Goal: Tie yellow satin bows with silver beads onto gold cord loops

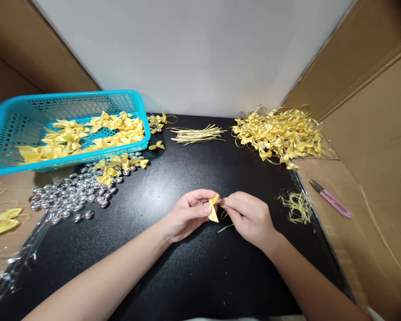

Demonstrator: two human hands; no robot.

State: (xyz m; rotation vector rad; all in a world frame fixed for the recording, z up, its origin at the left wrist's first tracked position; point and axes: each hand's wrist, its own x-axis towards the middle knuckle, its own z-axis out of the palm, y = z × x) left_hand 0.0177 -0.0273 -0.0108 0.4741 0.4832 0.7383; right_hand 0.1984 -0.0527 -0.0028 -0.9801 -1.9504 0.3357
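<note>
Above the middle of the black table, my left hand point(192, 211) pinches a yellow ribbon bow point(213, 210) between thumb and fingers. Close on its right, my right hand point(249, 216) is closed, its fingertips pinching a thin gold cord point(226, 228) at the bow's edge. A loop and a loose end of this cord hang below the right fingers. Something small and dark shows between the two hands' fingertips, too small to make out.
A blue basket point(146, 113) of yellow bows stands at back left, with silver beads point(76, 194) before it. Cut gold cords point(198, 133) lie at the back. On the right are a pile of corded bows point(280, 136), cord scraps point(299, 207) and pink-handled snips point(332, 200).
</note>
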